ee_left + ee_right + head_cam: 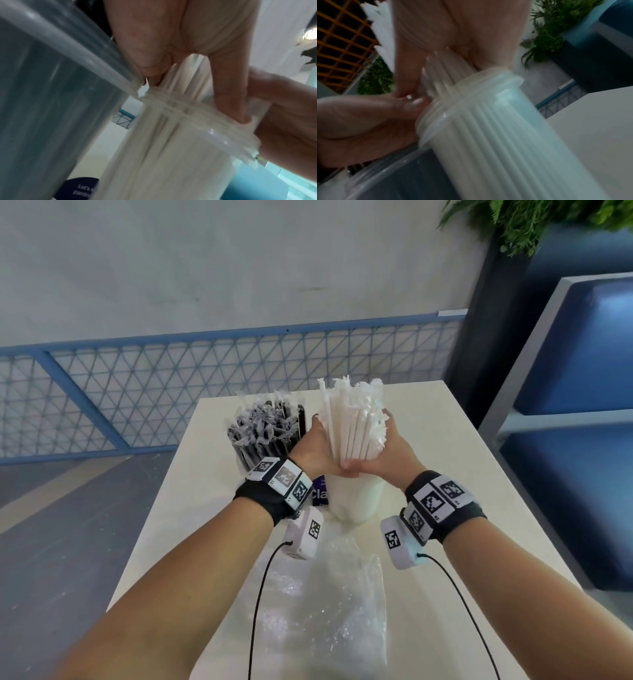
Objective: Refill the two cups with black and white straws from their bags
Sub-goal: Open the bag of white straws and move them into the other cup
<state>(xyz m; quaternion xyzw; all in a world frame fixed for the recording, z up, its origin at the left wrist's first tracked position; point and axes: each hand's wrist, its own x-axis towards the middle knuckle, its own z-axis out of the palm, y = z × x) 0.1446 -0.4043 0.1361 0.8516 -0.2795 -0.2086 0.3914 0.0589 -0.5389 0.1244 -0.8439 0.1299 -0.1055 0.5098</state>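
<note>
A bundle of white straws (pixel 356 422) stands upright in a clear cup (pixel 356 501) at the middle of the white table (pixel 445 474). My left hand (pixel 318 440) and right hand (pixel 394 440) wrap the bundle from either side just above the cup's rim, thumbs meeting at the front. The right wrist view shows the straws (pixel 447 75) running down into the cup (pixel 488 135); the left wrist view shows the same rim (pixel 188 112). Left of it, a second clear cup (pixel 51 94) holds wrapped black straws (pixel 263 429).
An empty clear plastic bag (pixel 329 594) lies crumpled on the table in front of the cups. A dark blue label (pixel 320 491) shows between the two cups. Beyond the table are a blue mesh railing (pixel 171 388), a dark planter (pixel 486 320) and blue shelving (pixel 582 371) at right.
</note>
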